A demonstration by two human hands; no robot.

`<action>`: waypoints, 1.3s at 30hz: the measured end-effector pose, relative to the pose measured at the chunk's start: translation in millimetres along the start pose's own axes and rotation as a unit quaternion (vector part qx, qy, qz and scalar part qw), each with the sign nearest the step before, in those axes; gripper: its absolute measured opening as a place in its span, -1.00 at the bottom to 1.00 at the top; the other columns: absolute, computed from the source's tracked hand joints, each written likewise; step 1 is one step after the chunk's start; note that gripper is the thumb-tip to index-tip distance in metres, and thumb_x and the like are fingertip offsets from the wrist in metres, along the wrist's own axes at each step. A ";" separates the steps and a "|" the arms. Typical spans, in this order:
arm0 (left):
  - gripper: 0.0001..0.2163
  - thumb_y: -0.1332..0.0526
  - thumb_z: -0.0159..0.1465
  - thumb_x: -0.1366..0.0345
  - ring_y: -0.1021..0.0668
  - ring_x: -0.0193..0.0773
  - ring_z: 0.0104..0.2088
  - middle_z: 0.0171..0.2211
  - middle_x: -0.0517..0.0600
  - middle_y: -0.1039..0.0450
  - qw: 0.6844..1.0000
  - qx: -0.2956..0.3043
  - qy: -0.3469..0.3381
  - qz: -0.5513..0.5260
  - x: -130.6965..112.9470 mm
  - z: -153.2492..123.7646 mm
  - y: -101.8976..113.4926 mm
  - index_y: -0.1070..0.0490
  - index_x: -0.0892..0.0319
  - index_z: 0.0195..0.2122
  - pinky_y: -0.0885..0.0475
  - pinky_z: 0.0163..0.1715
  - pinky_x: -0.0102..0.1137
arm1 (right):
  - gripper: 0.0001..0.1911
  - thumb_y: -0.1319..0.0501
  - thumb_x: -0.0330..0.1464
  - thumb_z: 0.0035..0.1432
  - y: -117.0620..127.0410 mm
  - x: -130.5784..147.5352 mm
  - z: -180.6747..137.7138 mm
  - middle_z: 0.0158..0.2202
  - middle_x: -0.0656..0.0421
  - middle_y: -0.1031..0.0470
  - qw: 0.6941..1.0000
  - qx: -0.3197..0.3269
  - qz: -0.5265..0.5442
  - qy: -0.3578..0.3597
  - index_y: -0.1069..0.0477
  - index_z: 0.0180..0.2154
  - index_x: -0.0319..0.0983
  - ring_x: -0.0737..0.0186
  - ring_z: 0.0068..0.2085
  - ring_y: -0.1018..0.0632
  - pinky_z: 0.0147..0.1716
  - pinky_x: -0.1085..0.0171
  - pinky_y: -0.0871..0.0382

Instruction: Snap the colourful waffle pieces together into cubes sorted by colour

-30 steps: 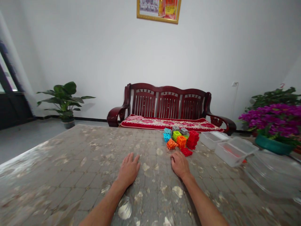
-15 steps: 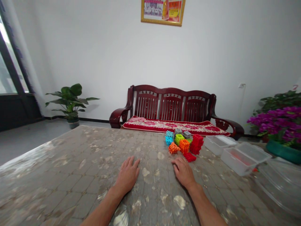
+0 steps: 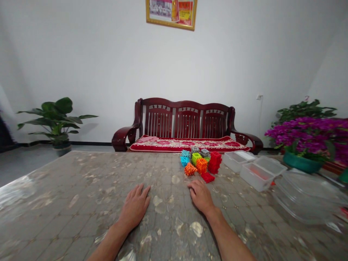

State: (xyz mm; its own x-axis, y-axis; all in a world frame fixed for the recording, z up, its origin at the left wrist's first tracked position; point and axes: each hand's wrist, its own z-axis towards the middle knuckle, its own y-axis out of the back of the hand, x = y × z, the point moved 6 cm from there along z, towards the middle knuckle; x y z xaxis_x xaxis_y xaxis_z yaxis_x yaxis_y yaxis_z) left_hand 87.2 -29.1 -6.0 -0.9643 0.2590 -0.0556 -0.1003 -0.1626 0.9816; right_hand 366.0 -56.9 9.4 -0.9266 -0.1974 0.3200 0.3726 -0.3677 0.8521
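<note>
My left hand (image 3: 135, 207) lies flat on the patterned table (image 3: 67, 195), fingers stretched out and holding nothing. My right hand (image 3: 200, 196) rests palm down a little to the right, fingers loosely extended, also holding nothing. Just beyond my right hand sits a pile of spiky colored blocks (image 3: 200, 163): blue, green, grey, orange and red. A flat red piece (image 3: 207, 177) lies closest to my right fingertips, a short gap away.
Two clear plastic boxes (image 3: 252, 168) stand right of the blocks, and a large clear lid or tray (image 3: 307, 197) lies at the right edge. A pot of purple flowers (image 3: 304, 145) stands far right. Behind the table are a dark wooden bench (image 3: 186, 127) and a green plant (image 3: 56, 121).
Only the camera view swung, first left and then right. Both hands stay resting flat on the table in the same places.
</note>
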 end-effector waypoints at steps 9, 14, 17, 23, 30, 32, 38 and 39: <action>-0.70 -0.05 0.31 0.30 -0.44 -0.14 0.15 0.11 0.06 -0.46 0.993 -0.010 -0.007 -0.119 2.8 0.5 11.4 -0.46 0.09 -0.01 -0.26 0.17 -0.24 | -0.74 -0.12 -0.52 0.17 -0.2 -1.3 -0.2 -0.16 0.14 -0.52 1.000 -0.002 0.013 0.001 -0.53 -0.22 -0.16 0.16 -0.06 -0.46 -0.01 0.26 -0.28; -0.92 -0.10 0.23 0.33 -0.51 -0.24 -0.14 -0.24 0.00 -0.50 0.986 -0.016 0.021 -0.163 3.8 -1.9 23.1 -0.37 0.13 -0.34 -0.32 -0.13 -0.41 | -0.74 -0.12 -0.52 0.17 -0.1 -0.6 -0.3 -0.17 0.13 -0.53 1.000 0.002 0.017 -0.001 -0.53 -0.22 -0.17 0.15 -0.06 -0.46 -0.01 0.26 -0.28; -0.92 -0.07 0.21 0.36 -0.50 -0.29 -0.26 -0.34 -0.06 -0.48 0.988 0.002 0.040 -0.152 2.8 -4.0 22.9 -0.30 0.12 -0.42 -0.24 -0.31 -0.46 | -0.73 -0.10 -0.53 0.18 -0.6 -0.7 -0.9 -0.16 0.12 -0.52 1.000 0.002 0.017 0.000 -0.53 -0.21 -0.17 0.15 -0.05 -0.46 0.00 0.24 -0.28; -0.82 0.00 0.24 0.38 -0.46 -0.33 -0.41 -0.46 -0.09 -0.45 0.993 0.032 0.058 -0.098 2.5 -3.7 17.6 -0.27 0.12 -0.49 -0.08 -0.46 -0.43 | -0.73 -0.11 -0.52 0.18 -3.7 -3.5 -2.2 -0.14 0.12 -0.53 1.000 0.003 0.016 0.003 -0.53 -0.19 -0.17 0.15 -0.05 -0.46 0.01 0.25 -0.28; -0.77 0.00 0.28 0.33 -0.54 -0.27 -0.38 -0.46 -0.06 -0.51 0.994 0.051 0.054 -0.082 1.2 -3.1 15.6 -0.34 0.11 -0.49 -0.10 -0.45 -0.43 | -0.72 -0.10 -0.53 0.18 -2.9 -3.9 -2.2 -0.15 0.11 -0.53 0.999 -0.005 0.032 0.005 -0.53 -0.19 -0.17 0.13 -0.05 -0.46 0.01 0.23 -0.29; -0.75 0.01 0.30 0.30 -0.55 -0.26 -0.37 -0.46 -0.05 -0.52 0.994 0.050 0.052 -0.082 0.2 -3.5 16.2 -0.35 0.11 -0.50 -0.12 -0.45 -0.43 | -0.72 -0.10 -0.53 0.18 -2.0 -3.2 -2.2 -0.15 0.11 -0.53 0.999 -0.005 0.033 0.004 -0.53 -0.19 -0.17 0.12 -0.04 -0.47 0.01 0.23 -0.29; -0.63 0.08 0.37 0.15 -0.60 -0.18 -0.30 -0.40 0.01 -0.57 0.992 0.060 0.050 -0.096 -2.5 -4.4 20.5 -0.42 0.10 -0.47 -0.19 -0.41 -0.41 | -0.72 -0.10 -0.54 0.17 -0.1 -1.8 -1.9 -0.16 0.12 -0.53 0.999 -0.010 0.034 0.006 -0.53 -0.22 -0.16 0.13 -0.06 -0.48 0.00 0.24 -0.30; -0.61 0.09 0.38 0.15 -0.61 -0.17 -0.27 -0.38 0.02 -0.59 0.992 0.062 0.045 -0.100 -3.0 -4.6 21.2 -0.43 0.10 -0.45 -0.21 -0.39 -0.41 | -0.72 -0.10 -0.54 0.18 0.0 -1.7 -1.8 -0.16 0.12 -0.53 0.999 -0.009 0.034 0.005 -0.53 -0.22 -0.17 0.13 -0.06 -0.48 0.00 0.24 -0.30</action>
State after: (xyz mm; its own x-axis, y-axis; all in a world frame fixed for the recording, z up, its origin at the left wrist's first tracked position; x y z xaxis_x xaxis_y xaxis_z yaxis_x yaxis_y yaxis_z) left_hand 86.9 -37.7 14.1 -0.9467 0.1869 -0.2625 -0.2664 0.0042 0.9639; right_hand 367.7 -58.2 8.1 -0.8989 -0.2309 0.3723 0.4351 -0.3700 0.8209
